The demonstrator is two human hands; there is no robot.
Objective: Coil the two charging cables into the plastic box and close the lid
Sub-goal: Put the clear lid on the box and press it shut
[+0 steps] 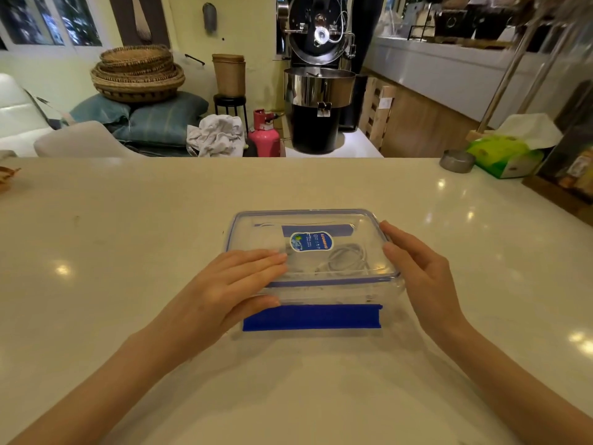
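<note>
From the head view, your plastic box (pixel 316 295) is sitting mid-table (pixel 128 226), long axis running left to right, lid (pixel 321 220) on top. Your left hand (pixel 231 284) is lying flat, fingers spread, on the lid's left end; your right hand (pixel 417 268) is cupping the right edge, open. A coiled cable (pixel 345 260) is showing inside.

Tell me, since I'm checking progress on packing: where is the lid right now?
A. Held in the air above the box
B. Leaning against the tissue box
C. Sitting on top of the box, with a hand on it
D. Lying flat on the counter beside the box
C: the lid sits on the box, left hand flat on it, right hand at its edge, a cable visible inside.
</note>
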